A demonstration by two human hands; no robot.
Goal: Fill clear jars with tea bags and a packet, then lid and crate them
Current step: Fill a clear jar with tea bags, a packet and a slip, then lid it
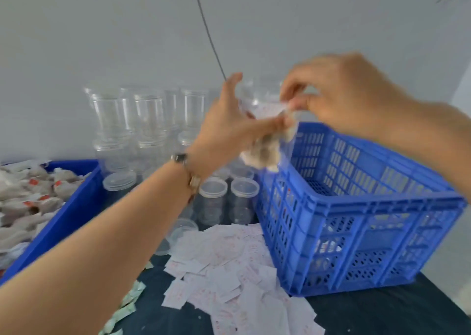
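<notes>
My left hand (229, 123) grips a clear jar (265, 141) raised above the table, tilted, with tea bags showing in its lower part. My right hand (339, 92) is at the jar's mouth, fingers curled, pinching a small white packet (270, 109) there. The frame is blurred, so the jar's edges are hard to trace. The blue slotted crate (356, 207) stands just below and to the right of the jar. A blue bin (68, 207) of tea bags (28, 199) sits at the left.
Stacks of empty clear jars (142, 120) line the wall behind. Lidded jars (229, 197) stand between bin and crate. A pile of white packets (229, 266) covers the dark table in front. A thin cable (206, 26) hangs down the wall.
</notes>
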